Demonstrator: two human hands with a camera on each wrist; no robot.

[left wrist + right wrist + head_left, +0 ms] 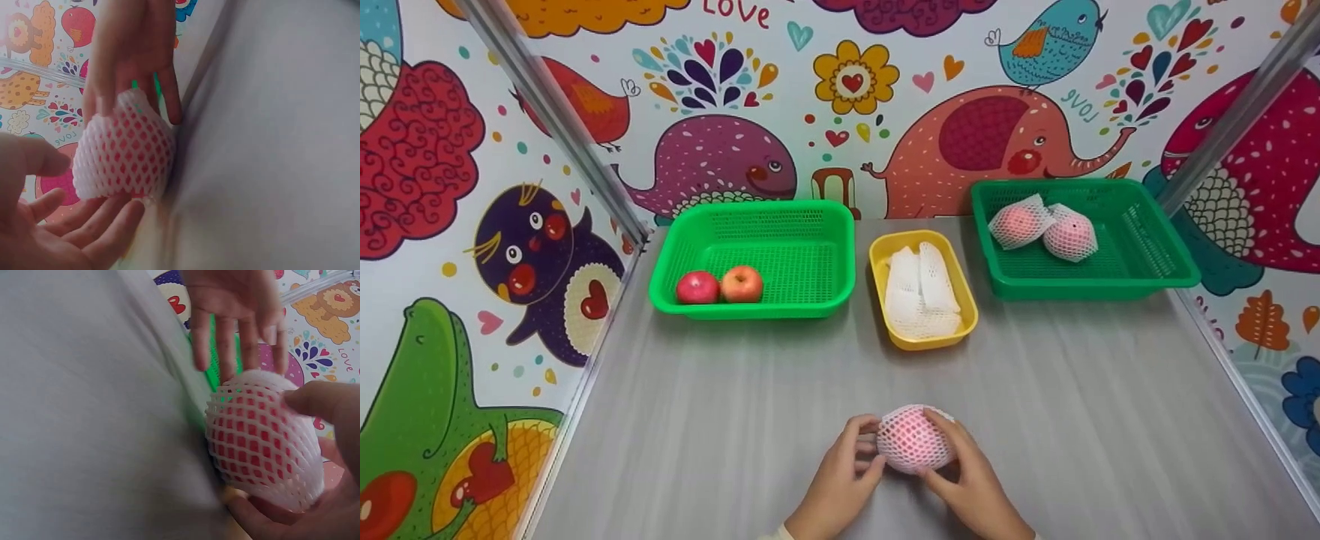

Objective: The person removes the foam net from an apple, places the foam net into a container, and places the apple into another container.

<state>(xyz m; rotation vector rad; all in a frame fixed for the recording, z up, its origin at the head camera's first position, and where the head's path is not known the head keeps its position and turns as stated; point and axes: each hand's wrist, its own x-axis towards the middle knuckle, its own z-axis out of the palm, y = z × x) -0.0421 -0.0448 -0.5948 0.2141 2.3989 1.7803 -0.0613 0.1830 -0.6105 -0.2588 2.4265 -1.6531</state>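
A red fruit, likely an apple, in a white foam net sleeve (915,441) is held low over the front of the table. My right hand (971,480) grips it from the right, thumb on the near side and fingers over the far side. On its left is my left hand (844,476), fingers loosely extended, fingertips close to the net or touching it. The right wrist view shows the right hand (332,439) around the netted fruit (261,439). In the left wrist view the left fingers (107,230) lie relaxed beside the sleeve.
A light green basket (754,309) at the back left holds two bare apples (720,286). Between the baskets, a yellow tray (934,343) contains folded white foam nets (921,296). At the back right, a dark green basket (1099,289) holds two netted fruits (1046,229). Printed walls enclose the table.
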